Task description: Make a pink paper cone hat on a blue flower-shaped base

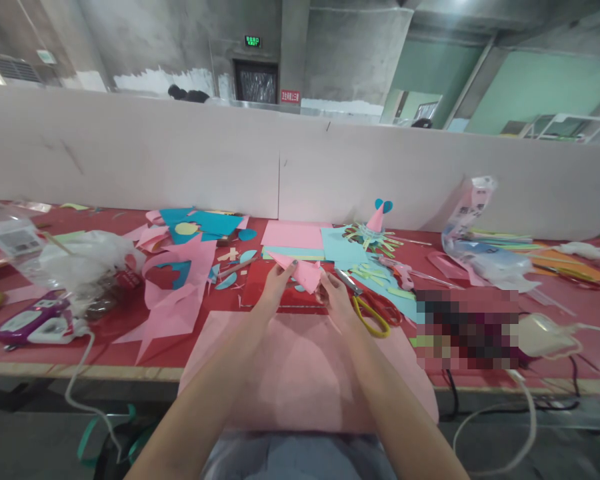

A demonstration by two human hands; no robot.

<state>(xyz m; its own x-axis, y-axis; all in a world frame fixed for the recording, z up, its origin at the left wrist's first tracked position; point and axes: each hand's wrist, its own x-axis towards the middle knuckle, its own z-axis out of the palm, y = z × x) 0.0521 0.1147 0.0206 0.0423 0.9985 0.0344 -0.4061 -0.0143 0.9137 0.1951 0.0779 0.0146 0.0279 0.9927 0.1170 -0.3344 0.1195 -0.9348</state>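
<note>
Here, the left hand (279, 281) and the right hand (333, 291) both have their fingers closed on a pink cone (300, 272), one at each side, holding it above a red board (260, 283) in the middle of the table (170, 340). Scissors (373, 317) lie just beside the right hand. A pink sheet (305, 373) covers the table's near edge, and paper scraps (177, 277) spread across the red surface. Behind the board, to the right, a second cone (376, 220) with blue tips stands among cut strips. A white partition (180, 153) closes off the far side; beyond it are a concrete wall (165, 40), a dark door (257, 83) and a lit exit sign (253, 41). At left, a white bag (95, 257) has something brown at its bottom, near a clear bottle (13, 233); at right stands a clear plastic sleeve (473, 213), its contents unclear.
</note>
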